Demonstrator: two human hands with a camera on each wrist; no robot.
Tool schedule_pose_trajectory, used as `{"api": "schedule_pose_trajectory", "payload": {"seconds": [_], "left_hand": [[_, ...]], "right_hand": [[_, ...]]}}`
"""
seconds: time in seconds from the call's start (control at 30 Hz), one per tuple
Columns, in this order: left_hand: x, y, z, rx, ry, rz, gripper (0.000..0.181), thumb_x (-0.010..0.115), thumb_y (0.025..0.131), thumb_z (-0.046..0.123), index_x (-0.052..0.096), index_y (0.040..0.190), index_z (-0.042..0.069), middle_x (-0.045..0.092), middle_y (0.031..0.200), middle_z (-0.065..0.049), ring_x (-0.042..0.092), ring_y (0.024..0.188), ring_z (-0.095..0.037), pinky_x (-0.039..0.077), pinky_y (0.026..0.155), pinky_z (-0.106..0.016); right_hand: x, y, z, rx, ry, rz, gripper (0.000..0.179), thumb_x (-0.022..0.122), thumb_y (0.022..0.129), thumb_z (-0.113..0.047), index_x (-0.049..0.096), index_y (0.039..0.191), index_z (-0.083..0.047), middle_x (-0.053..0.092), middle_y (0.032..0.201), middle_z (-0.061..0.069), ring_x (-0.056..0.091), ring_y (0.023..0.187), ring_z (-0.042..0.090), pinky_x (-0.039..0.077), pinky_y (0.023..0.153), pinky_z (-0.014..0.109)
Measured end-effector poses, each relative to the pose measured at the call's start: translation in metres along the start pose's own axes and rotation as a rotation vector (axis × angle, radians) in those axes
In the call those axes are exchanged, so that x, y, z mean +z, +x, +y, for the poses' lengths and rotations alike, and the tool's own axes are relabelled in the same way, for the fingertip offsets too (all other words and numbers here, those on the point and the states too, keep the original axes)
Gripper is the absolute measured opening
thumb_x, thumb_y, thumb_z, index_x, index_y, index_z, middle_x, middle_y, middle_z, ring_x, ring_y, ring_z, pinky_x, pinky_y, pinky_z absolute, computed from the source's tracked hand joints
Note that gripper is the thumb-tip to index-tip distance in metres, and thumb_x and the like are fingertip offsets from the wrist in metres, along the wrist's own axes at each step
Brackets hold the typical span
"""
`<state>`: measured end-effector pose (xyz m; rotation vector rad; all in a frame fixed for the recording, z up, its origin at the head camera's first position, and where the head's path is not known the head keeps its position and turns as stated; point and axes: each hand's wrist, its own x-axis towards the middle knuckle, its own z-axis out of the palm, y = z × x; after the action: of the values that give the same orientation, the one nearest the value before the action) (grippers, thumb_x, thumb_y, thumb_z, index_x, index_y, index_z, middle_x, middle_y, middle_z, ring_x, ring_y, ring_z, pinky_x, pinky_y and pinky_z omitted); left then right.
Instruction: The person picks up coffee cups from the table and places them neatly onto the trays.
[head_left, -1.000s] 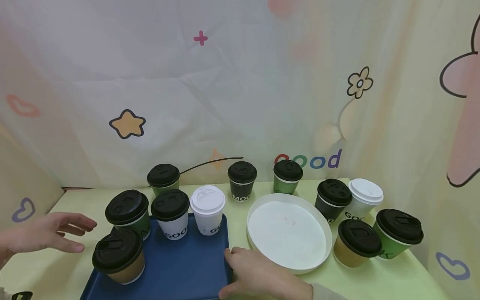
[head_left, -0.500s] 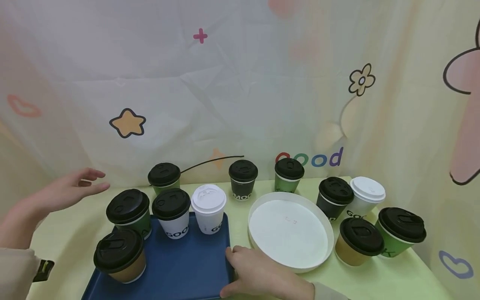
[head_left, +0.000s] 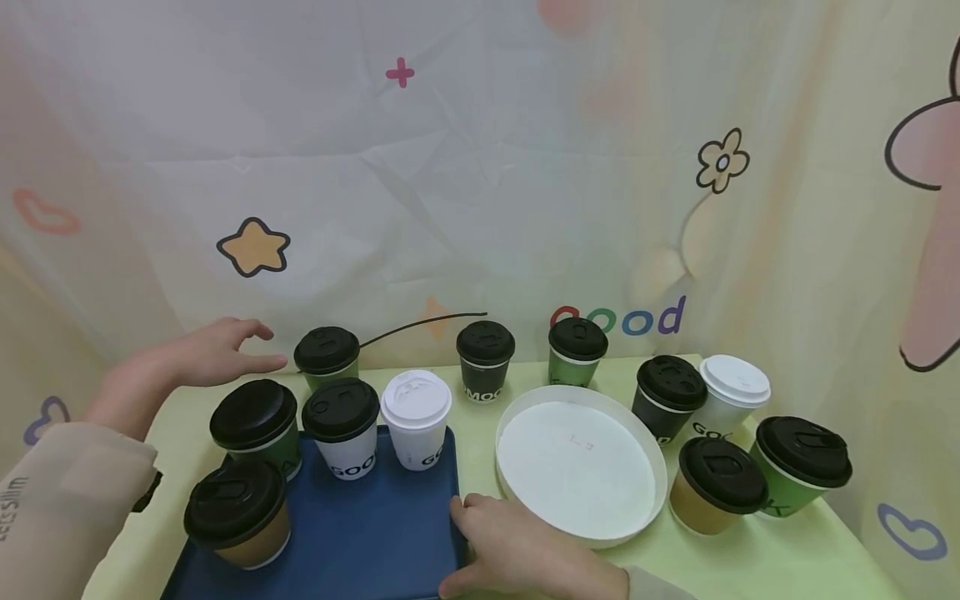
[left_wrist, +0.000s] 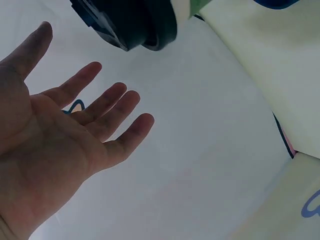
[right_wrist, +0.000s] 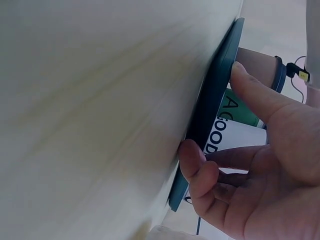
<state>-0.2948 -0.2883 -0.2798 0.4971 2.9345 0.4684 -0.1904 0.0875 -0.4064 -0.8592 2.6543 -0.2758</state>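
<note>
My left hand (head_left: 217, 354), fingers spread and holding nothing, hovers at the back left beside a green paper coffee cup with a black lid (head_left: 327, 354). In the left wrist view the open palm (left_wrist: 55, 145) faces that dark lid (left_wrist: 135, 22), with a gap between them. My right hand (head_left: 517, 546) grips the right edge of the blue tray (head_left: 367, 533); the right wrist view shows thumb and curled fingers (right_wrist: 192, 160) at the rim. On the tray stand a dark green cup (head_left: 258, 425), a brown cup (head_left: 240, 512), a black-lidded white cup (head_left: 345, 429) and a white-lidded cup (head_left: 416, 421).
A round white tray (head_left: 581, 467) lies right of the blue one. Behind it stand a black cup (head_left: 485, 362) and a green cup (head_left: 576, 352). Several more lidded cups, including a brown one (head_left: 716, 487), cluster at the right. A printed curtain (head_left: 480, 183) closes off the back.
My left hand has risen from the left side of the tray and moved back and right, up to the rear green cup. The right hand stays at the tray's edge.
</note>
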Motion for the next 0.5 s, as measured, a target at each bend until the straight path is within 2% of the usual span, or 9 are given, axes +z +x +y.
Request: {"api": "schedule_pose_trajectory", "payload": {"seconds": [0.23,0.4,0.5], "left_hand": [[-0.002,0.022,0.016,-0.018,0.046,-0.093,0.071,0.063,0.102,0.038,0.042,0.14,-0.018,0.04,0.141,-0.044,0.041,0.129,-0.058,0.039,0.102,-0.068],[-0.012,0.036,0.027,-0.04,0.091,-0.185,0.072,0.065,0.101,0.031,0.037,0.141,-0.02,0.037,0.145,-0.044,0.037,0.134,-0.059,0.036,0.106,-0.068],[-0.017,0.042,0.035,-0.068,0.098,-0.216,0.072,0.067,0.1,0.029,0.036,0.144,-0.018,0.034,0.147,-0.044,0.036,0.135,-0.059,0.036,0.106,-0.068]], "right_hand": [[-0.002,-0.002,-0.003,-0.003,-0.023,0.011,0.084,0.084,0.077,-0.062,0.062,0.135,-0.005,0.066,0.111,0.001,0.063,0.093,0.01,0.055,0.083,0.029],[-0.001,-0.004,-0.003,-0.029,-0.07,0.048,0.085,0.085,0.076,-0.062,0.062,0.134,-0.004,0.066,0.111,0.002,0.064,0.094,0.011,0.055,0.082,0.029],[-0.001,-0.005,-0.004,-0.039,-0.09,0.063,0.085,0.085,0.075,-0.062,0.062,0.133,-0.003,0.066,0.111,0.002,0.064,0.095,0.012,0.055,0.081,0.029]]}}
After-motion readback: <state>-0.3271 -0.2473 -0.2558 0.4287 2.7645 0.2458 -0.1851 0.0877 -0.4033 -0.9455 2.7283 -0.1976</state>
